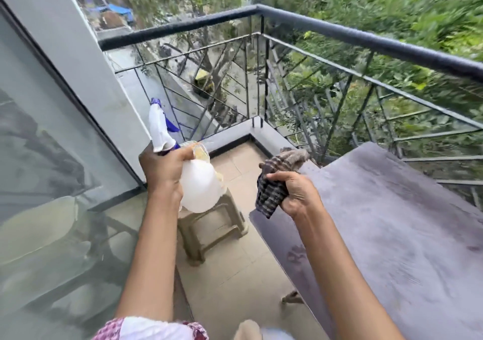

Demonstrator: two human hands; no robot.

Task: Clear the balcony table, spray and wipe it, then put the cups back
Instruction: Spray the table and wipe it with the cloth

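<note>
My left hand (163, 168) grips the neck of a white spray bottle (200, 188) with a blue and white trigger head, held up over the floor left of the table. My right hand (298, 192) is closed on a bunched dark checked cloth (273, 180) just above the table's near left edge. The grey balcony table (386, 224) fills the right side and looks damp, with darker wet patches. A yellowish cup (200, 151) shows partly behind the bottle, over the stool; I cannot tell how many cups are there.
A beige plastic stool (213, 224) stands on the tiled floor below the bottle. A dark metal railing (313, 23) runs along the balcony's far and right sides, close behind the table. A glass door (47, 183) lines the left side.
</note>
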